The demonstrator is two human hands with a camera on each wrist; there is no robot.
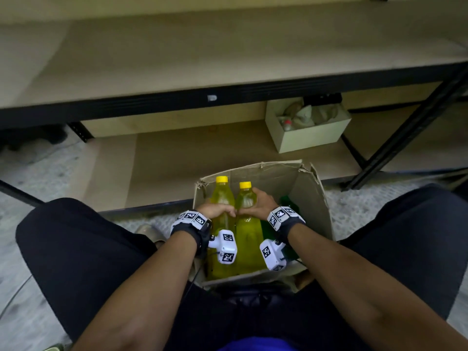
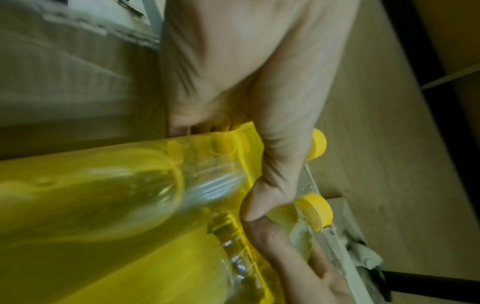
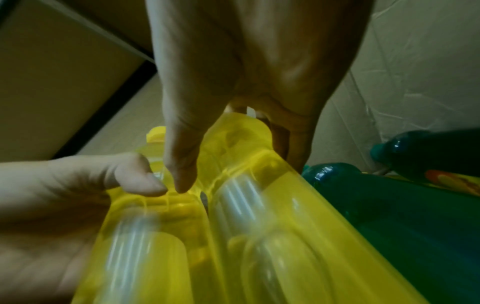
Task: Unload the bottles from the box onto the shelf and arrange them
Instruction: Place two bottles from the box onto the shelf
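Both forearms reach forward and down, wrists close together, the left hand (image 1: 215,211) curled with its thumb beside the right thumb, and the right hand (image 1: 255,205) curled likewise, its fingers (image 3: 293,131) wrapped round the far side, thumb tips nearly touching.

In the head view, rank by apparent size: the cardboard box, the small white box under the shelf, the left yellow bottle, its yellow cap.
1. cardboard box
2. small white box, farther away, so true size unsure
3. left yellow bottle, partly hidden
4. yellow cap
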